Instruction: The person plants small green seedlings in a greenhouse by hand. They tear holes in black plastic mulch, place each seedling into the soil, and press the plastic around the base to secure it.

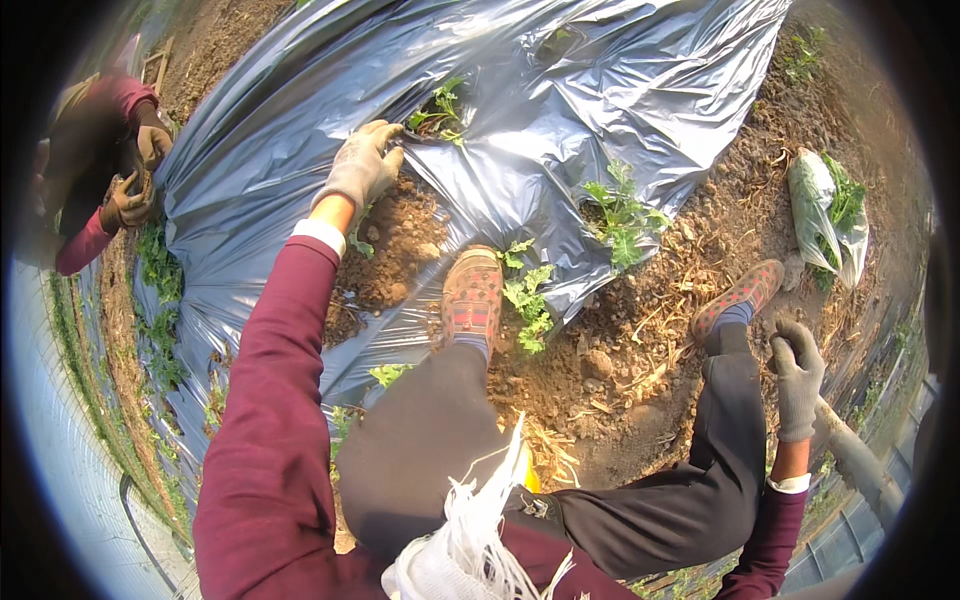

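Observation:
My left hand (pixel 362 166), in a pale knit work glove, reaches onto silvery plastic mulch film (pixel 300 124). Its fingertips are at the film's edge, beside a leafy green plant (pixel 444 109) in an opening; whether they grip the film cannot be told. Bare soil (pixel 401 232) shows below that hand. On the right, my right hand (pixel 799 379), gloved too, is held beside my lower leg with fingers loosely curled and apart, and nothing visible in it. Another leafy plant (pixel 621 214) pokes through the film, and more leaves (pixel 529 307) grow beside my shoe (pixel 471 296).
A clear plastic bag of greens (pixel 817 210) lies on the soil at right, past my other shoe (pixel 739 300). Dry straw (pixel 652 375) litters the ground. At far left a co-worker's gloved hands (pixel 133 201) are by the film's edge. A pale pole (pixel 855 450) is at lower right.

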The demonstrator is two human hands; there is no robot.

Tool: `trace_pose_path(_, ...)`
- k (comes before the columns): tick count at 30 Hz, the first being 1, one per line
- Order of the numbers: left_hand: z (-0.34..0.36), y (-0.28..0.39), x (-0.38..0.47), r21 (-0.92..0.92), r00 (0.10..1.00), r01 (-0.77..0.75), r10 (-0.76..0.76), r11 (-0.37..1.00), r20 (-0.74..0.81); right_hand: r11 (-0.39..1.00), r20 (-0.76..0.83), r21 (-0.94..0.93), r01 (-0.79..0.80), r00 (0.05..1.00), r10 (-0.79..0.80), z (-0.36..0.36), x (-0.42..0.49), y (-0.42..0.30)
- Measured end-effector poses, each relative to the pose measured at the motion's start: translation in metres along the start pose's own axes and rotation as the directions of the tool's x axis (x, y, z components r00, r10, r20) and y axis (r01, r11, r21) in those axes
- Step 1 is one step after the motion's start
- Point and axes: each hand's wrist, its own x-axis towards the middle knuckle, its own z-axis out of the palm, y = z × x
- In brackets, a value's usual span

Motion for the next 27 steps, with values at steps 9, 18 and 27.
trace_pose_path(9,0.017,0.053,0.023,-0.367,0.982,0.190,-0.173,0.911,0.078,0.991,-0.221,0.099,-0.087,0.969,0.107,-0.026,-0.090,0.029)
trace_pose_path(18,0.052,0.058,0.053,-0.804,0.990,0.038,0.087,0.593,0.111,0.919,-0.401,0.362,-0.155,0.864,0.304,-0.011,-0.127,0.049)
trace_pose_path(27,0.007,0.025,-0.033,-0.780,0.990,-0.130,0.120,0.612,-0.071,0.969,-0.420,-0.033,-0.246,0.883,0.210,0.060,-0.218,0.117)
